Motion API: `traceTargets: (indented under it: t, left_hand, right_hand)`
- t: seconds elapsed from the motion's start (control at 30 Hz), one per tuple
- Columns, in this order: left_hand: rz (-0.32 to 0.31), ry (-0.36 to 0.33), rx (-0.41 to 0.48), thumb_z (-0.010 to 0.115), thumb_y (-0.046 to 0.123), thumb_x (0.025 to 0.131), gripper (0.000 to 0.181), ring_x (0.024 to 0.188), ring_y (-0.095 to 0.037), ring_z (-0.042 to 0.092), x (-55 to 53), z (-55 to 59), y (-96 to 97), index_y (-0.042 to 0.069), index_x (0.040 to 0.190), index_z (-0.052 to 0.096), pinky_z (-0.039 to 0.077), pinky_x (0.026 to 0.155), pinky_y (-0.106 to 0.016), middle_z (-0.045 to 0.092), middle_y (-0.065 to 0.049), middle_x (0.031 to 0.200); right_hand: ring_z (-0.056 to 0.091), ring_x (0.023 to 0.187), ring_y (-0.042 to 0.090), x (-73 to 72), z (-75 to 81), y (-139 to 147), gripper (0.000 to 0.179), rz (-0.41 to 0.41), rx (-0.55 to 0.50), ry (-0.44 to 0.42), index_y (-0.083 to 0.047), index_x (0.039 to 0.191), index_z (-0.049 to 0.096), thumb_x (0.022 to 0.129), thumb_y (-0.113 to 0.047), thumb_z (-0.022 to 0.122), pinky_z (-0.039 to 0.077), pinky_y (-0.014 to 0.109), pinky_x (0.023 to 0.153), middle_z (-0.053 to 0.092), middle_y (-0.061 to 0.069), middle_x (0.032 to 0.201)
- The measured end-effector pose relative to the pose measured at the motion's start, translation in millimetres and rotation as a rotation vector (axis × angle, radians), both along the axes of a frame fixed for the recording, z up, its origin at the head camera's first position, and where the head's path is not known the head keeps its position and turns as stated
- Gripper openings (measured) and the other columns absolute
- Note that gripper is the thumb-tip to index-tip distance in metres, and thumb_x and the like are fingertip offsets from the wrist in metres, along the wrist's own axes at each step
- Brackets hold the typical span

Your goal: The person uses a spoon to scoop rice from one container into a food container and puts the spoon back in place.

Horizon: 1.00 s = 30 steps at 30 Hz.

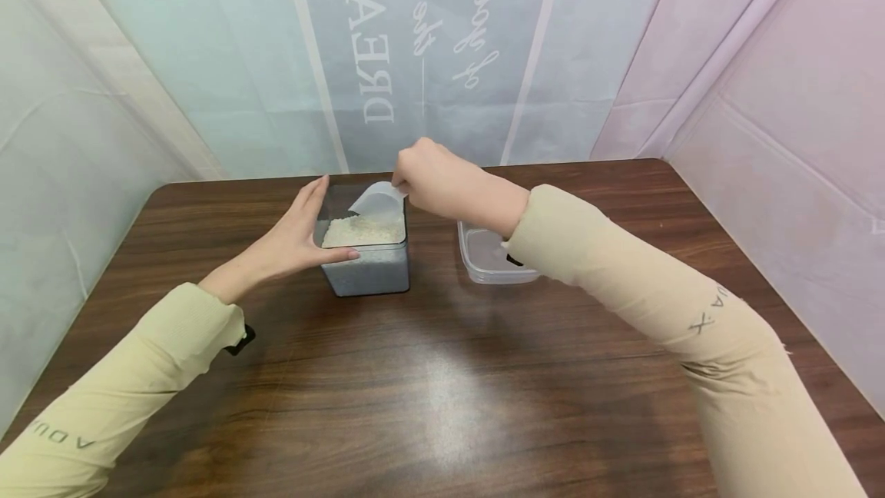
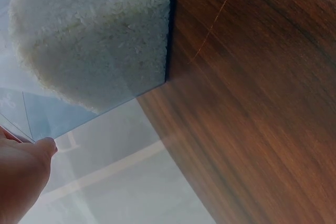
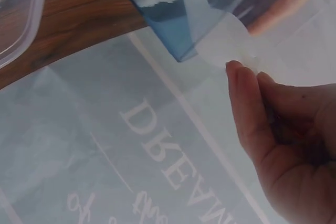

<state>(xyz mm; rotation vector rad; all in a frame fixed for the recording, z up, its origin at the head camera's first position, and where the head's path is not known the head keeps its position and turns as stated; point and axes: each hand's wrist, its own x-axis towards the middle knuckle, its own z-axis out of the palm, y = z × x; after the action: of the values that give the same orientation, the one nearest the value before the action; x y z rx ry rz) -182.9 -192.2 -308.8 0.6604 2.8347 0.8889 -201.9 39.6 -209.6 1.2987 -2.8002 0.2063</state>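
A clear blue-grey container (image 1: pixel 368 275) stands on the table, filled partway with white rice (image 1: pixel 356 232). My left hand (image 1: pixel 293 240) holds it from the left, thumb across the front near the rim and fingers along the far left side. Over the container's back right corner, my right hand (image 1: pixel 445 184) pinches a translucent white scoop (image 1: pixel 379 201) at its edge. The scoop tilts down into the container, its lower part by the rice. In the left wrist view the rice (image 2: pixel 100 45) lies in a slope behind the clear wall.
To the right of the container sits a clear plastic tub (image 1: pixel 492 277), partly hidden by my right forearm. A dark wood table (image 1: pixel 387 398) lies beneath everything. Behind its far edge hangs a pale curtain (image 1: pixel 242 60) with lettering.
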Motion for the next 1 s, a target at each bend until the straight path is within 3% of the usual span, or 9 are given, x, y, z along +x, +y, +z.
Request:
traceTargets:
  t: [0.1, 0.2, 0.27, 0.33, 0.43, 0.63, 0.87, 1.0]
  left_hand:
    - [-0.002, 0.005, 0.002, 0.069, 0.046, 0.076, 0.113, 0.136, -0.036, 0.009, -0.9, 0.8, 0.5, 0.005, 0.145, -0.009, 0.021, 0.102, -0.054, -0.003, -0.018, 0.150]
    - [0.001, 0.011, 0.005, 0.070, 0.046, 0.075, 0.113, 0.136, -0.035, 0.010, -2.1, 1.1, 0.7, 0.004, 0.145, -0.008, 0.021, 0.103, -0.054, -0.002, -0.018, 0.150]
    - [0.007, 0.012, 0.007, 0.071, 0.046, 0.074, 0.114, 0.136, -0.034, 0.010, -2.9, 1.1, 0.7, 0.004, 0.145, -0.007, 0.021, 0.103, -0.053, -0.001, -0.017, 0.150]
    - [0.014, 0.007, 0.010, 0.072, 0.046, 0.074, 0.114, 0.136, -0.034, 0.010, -3.4, 1.1, 0.6, 0.005, 0.145, -0.007, 0.021, 0.104, -0.053, -0.001, -0.016, 0.150]
    - [0.018, -0.004, 0.011, 0.072, 0.045, 0.073, 0.114, 0.136, -0.033, 0.009, -4.0, 1.2, 0.5, 0.006, 0.146, -0.007, 0.021, 0.104, -0.053, -0.001, -0.015, 0.150]
    - [0.015, -0.005, 0.005, 0.071, 0.046, 0.074, 0.114, 0.136, -0.034, 0.010, -4.0, 0.7, -0.1, 0.006, 0.145, -0.008, 0.021, 0.103, -0.054, -0.001, -0.018, 0.150]
    - [0.020, 0.003, 0.003, 0.072, 0.046, 0.073, 0.114, 0.136, -0.033, 0.010, -3.6, -0.5, 0.7, 0.006, 0.146, -0.007, 0.021, 0.103, -0.053, 0.000, -0.016, 0.150]
    - [0.014, 0.006, 0.006, 0.072, 0.046, 0.074, 0.114, 0.136, -0.034, 0.011, -2.8, -0.3, 1.0, 0.006, 0.146, -0.008, 0.022, 0.103, -0.053, -0.001, -0.017, 0.150]
  right_hand:
    - [0.012, 0.057, 0.011, -2.9, 7.7, 1, 0.038, -0.029, -0.025, -0.023, -0.015, 0.052, 0.020, 0.070, 0.014, 0.036, 0.013, 0.023, 0.052, 0.015, -0.002, 0.058]
    - [0.020, 0.052, 0.010, -6.1, 16.1, 1, 0.034, -0.085, -0.037, -0.067, -0.013, 0.044, 0.041, 0.069, 0.011, 0.040, 0.019, 0.021, 0.049, 0.028, -0.003, 0.050]
    - [0.033, 0.050, 0.008, -8.5, 21.7, 1, 0.032, -0.149, -0.036, -0.127, -0.011, 0.054, 0.063, 0.071, 0.009, 0.045, 0.027, 0.018, 0.048, 0.046, -0.004, 0.051]
    - [0.051, 0.054, 0.009, -10.8, 27.5, 0, 0.027, -0.225, -0.034, -0.210, -0.009, 0.074, 0.074, 0.075, 0.005, 0.050, 0.038, 0.018, 0.051, 0.063, -0.001, 0.064]
    - [0.064, 0.062, 0.012, -14.6, 34.9, -1, 0.020, -0.346, -0.038, -0.333, -0.006, 0.086, 0.073, 0.080, -0.002, 0.055, 0.048, 0.019, 0.055, 0.069, 0.004, 0.076]
    - [0.064, 0.053, 0.009, -18.8, 43.7, -4, 0.016, -0.491, -0.072, -0.476, -0.004, 0.088, 0.072, 0.082, -0.006, 0.057, 0.051, 0.020, 0.058, 0.069, 0.009, 0.077]
    - [0.063, 0.051, 0.007, -21.6, 50.5, -6, 0.019, -0.548, -0.049, -0.542, -0.007, 0.084, 0.072, 0.082, -0.005, 0.053, 0.051, 0.020, 0.059, 0.067, 0.003, 0.066]
    - [0.063, 0.053, 0.006, -22.2, 54.9, -7, 0.020, -0.533, -0.002, -0.550, -0.007, 0.083, 0.070, 0.080, -0.003, 0.050, 0.045, 0.016, 0.050, 0.066, -0.003, 0.061]
